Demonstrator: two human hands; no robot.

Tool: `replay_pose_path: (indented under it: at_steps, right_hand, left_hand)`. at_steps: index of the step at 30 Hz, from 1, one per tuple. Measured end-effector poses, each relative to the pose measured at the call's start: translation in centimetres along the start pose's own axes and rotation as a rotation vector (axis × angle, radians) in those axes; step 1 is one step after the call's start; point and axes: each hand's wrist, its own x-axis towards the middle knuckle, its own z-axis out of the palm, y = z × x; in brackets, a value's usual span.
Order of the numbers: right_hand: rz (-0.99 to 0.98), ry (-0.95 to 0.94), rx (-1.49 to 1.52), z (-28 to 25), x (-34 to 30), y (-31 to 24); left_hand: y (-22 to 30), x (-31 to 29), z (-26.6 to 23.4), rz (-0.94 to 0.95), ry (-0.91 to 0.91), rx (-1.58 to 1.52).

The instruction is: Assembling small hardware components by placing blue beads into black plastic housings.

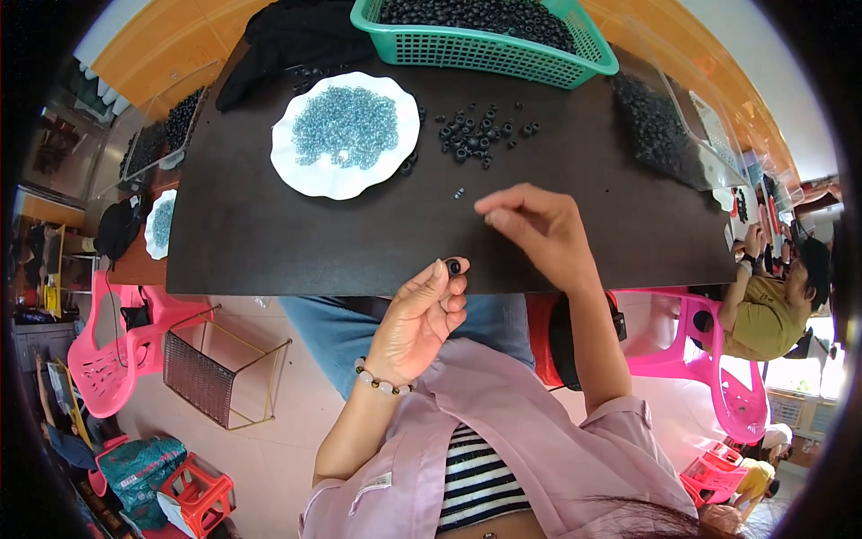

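My left hand (420, 314) pinches a small black ring bead (453, 267) between thumb and forefinger at the near edge of a dark mat (269, 234). My right hand (537, 229) hovers over the mat with its fingertips pinched together; I cannot see what is in them. A tiny pale blue bead (459, 192) lies just beyond the right fingertips. Farther back lie a loose cluster of black ring beads (480, 135) and a white scalloped plate (310, 175) heaped with pale blue seed beads (346, 126).
A green plastic basket (485, 49) of black beads stands at the far edge. A clear tray (664, 126) of black beads sits at right, another at left (166, 130). Pink chairs (112, 359), a wire rack (211, 377) and a seated person (777, 301) surround the table.
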Motion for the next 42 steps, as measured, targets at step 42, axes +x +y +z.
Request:
replay_pose_path:
  at_steps: [42]
  right_hand:
    - [-0.137,-0.187,0.031,1.1,-2.4,-2.0]
  left_hand:
    - [-1.0,-0.5,-0.5,0.0,-0.071,-0.042]
